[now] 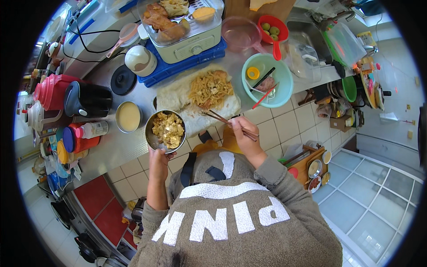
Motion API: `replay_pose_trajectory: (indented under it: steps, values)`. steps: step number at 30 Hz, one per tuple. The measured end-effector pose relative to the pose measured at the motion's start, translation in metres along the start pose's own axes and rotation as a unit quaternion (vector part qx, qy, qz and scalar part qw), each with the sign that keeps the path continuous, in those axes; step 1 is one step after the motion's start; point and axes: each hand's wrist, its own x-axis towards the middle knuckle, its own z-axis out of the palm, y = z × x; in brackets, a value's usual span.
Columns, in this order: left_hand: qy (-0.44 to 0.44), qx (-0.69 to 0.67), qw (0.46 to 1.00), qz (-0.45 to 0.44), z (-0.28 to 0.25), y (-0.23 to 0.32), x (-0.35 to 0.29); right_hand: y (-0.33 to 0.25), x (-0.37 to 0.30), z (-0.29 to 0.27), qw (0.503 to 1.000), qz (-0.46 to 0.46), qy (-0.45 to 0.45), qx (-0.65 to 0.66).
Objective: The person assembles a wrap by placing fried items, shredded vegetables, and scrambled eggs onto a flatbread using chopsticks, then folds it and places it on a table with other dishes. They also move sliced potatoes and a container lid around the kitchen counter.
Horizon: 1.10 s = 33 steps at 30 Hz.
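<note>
the left hand (159, 158) grips a bowl (151, 140) of yellow food (169, 129) near the pale sheet (171, 94) on the counter (98, 149); a tilt could spill it, and the right hand (245, 137), gripping chopsticks (224, 119), might press too hard, tearing the sheet

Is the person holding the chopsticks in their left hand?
No, the chopsticks are in the right hand, while the left hand holds a metal bowl.

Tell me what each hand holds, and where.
Left hand: the metal bowl, by its near side. Right hand: chopsticks, by the part away from their tips.
</note>
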Motion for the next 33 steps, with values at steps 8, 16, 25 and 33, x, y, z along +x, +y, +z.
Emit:
replay_pose_trajectory:
  steps: [8,16,25,33]
  values:
    - [0.001,0.039,0.999,-0.001,0.023,0.005,0.012,-0.002,0.002,-0.018,0.995,0.018,0.026,0.097]
    - [-0.029,0.047,0.998,0.001,0.035,0.006,0.032,-0.017,0.008,-0.016,0.996,-0.083,0.026,-0.027]
    - [-0.043,0.059,0.997,0.016,0.043,0.007,0.04,-0.054,0.005,-0.03,0.998,-0.063,0.019,0.015]
    - [-0.094,0.06,0.994,-0.002,0.056,0.016,0.036,-0.082,0.023,-0.011,0.972,-0.211,-0.102,0.008]
